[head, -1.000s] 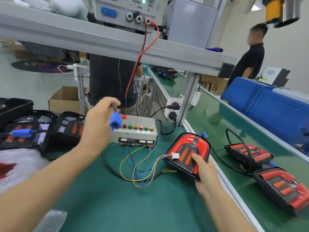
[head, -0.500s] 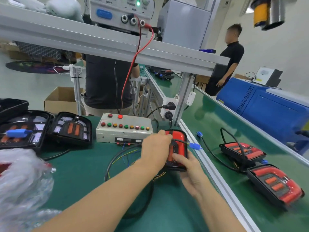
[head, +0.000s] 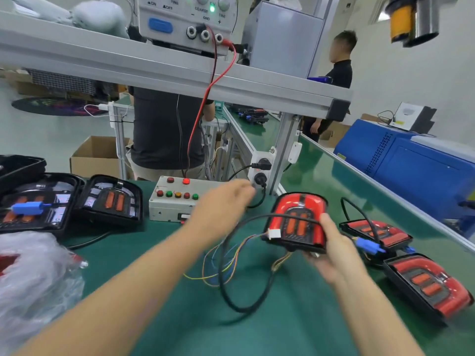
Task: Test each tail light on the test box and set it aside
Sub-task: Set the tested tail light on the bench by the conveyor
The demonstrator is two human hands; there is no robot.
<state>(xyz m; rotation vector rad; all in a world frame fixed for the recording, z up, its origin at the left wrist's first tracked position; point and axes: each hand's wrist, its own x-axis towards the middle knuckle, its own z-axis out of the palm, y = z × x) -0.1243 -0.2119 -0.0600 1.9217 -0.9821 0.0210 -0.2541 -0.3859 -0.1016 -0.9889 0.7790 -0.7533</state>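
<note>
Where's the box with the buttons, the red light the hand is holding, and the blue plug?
Test box (head: 169, 201), head view: its grey top, under the buttons.
Held tail light (head: 298, 205), head view: the red lens near its top.
Blue plug (head: 368, 245), head view: the plug body, right of the holding hand.

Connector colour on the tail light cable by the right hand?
Blue: the blue plastic connector beside the right hand, clearest in the head view.
</note>
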